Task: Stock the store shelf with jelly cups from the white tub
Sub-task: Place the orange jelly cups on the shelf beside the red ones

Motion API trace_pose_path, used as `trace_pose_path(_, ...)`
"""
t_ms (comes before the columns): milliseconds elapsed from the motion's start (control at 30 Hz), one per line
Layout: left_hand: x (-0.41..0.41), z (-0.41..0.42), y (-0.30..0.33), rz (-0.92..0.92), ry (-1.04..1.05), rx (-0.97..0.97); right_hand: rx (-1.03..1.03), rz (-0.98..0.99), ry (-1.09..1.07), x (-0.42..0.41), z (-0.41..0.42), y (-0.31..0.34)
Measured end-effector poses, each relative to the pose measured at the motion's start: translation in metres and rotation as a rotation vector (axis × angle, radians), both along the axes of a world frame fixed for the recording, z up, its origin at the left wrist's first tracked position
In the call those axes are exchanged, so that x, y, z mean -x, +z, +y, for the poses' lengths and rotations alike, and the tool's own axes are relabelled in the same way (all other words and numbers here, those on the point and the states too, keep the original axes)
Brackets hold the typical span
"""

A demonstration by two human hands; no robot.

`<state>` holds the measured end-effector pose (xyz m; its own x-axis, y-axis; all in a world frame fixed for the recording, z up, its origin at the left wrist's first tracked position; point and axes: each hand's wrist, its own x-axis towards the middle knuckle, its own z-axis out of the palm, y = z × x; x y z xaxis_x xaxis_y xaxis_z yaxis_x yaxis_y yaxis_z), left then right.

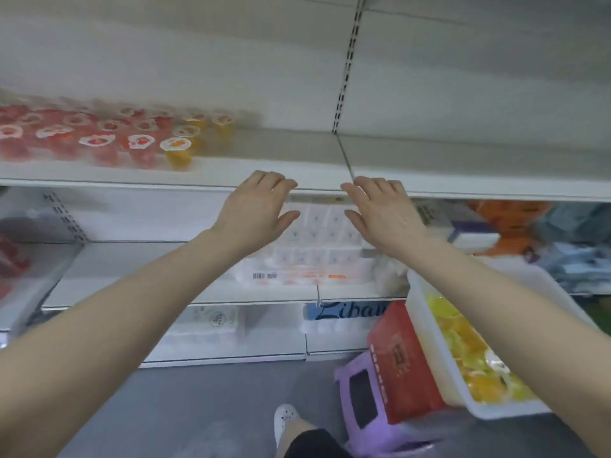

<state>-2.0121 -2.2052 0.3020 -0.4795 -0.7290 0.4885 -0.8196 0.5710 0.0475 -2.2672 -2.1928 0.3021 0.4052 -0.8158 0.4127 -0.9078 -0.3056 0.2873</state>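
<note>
Both forearms fill the bottom of my view, reaching up toward the store shelf. On my left hand the grip is wide, fingers loosely spread, holding nothing; my right hand is the same, wide and empty. Both hover at the shelf's front edge, close together, and I cannot tell whether the fingertips touch it.

Stocked jelly cups stand in rows on the left part of that shelf: mostly red ones, with a few yellow ones at the right end of the group. From there the board is bare as far as the shelf seam above my right hand.

What worries me is the white tub. It sits low on my right, propped on a red box that rests on a purple stool, and it looks tilted. My right forearm crosses just above its rim, so a careless pull back could, I judge, nudge the stack and spill it. The frame is also smeared with motion, so my aim at the cups is poor.

Inside the tub I see a heap of yellow and orange jelly cups, still plenty to shelve. Lower shelves hold white wrapped packs, which I take for tissue.
</note>
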Motion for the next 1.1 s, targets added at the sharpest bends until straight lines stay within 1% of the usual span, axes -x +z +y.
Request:
trace_pose_path(167,0.068,0.027,-0.005,-0.026,-0.16,0.002,0.023,-0.024,-0.121,0.07,0.067,-0.008)
trace_pose_path(333,0.145,0.05,-0.019,-0.024,-0.288,0.019,0.025,-0.031,-0.225,0.146,0.118,-0.024)
trace_pose_path(433,0.196,0.062,-0.035,-0.011,-0.355,0.01,-0.026,-0.033,-0.271,0.193,0.143,-0.035)
trace_pose_path(600,0.28,0.08,-0.073,-0.011,-0.432,-0.089,-0.122,-0.04,-0.328,0.273,0.177,-0.056)
trace_pose_path(733,0.338,0.096,-0.112,-0.014,-0.432,-0.207,-0.22,-0.069,-0.362,0.331,0.193,-0.089)
trace_pose_path(867,0.377,0.108,-0.158,-0.036,-0.391,-0.34,-0.327,-0.094,-0.365,0.372,0.198,-0.125)
trace_pose_path(1000,0.395,0.115,-0.192,-0.05,-0.314,-0.445,-0.448,-0.151,-0.38,0.398,0.188,-0.157)
trace_pose_path(1100,0.397,0.117,-0.21,-0.062,-0.24,-0.496,-0.546,-0.166,-0.315,0.404,0.177,-0.178)
